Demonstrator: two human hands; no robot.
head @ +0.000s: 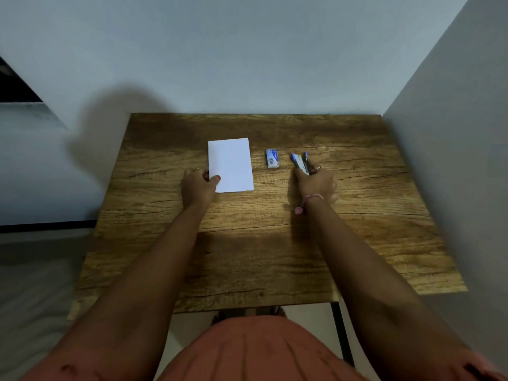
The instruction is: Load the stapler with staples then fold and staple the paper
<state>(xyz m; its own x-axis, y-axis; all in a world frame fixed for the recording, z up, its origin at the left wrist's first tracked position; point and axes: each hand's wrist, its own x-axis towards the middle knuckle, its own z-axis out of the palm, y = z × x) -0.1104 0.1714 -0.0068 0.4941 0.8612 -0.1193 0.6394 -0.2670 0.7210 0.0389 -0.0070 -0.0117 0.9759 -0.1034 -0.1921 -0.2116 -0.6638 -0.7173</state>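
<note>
Right hand grips the stapler, apparently hinged open, staple box just to its left; left hand pinches the paper by its near-left edge — best steady the stapler before feeding staples.

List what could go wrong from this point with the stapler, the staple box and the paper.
1. The right hand holds the stapler only at its near end; opening it to load could make it slip from that grip.
2. The small staple box lies close beside the stapler, so a careless move may knock it and spill staples.
3. The left hand pinches the paper at one edge; folding from there may leave a skewed crease.
</note>
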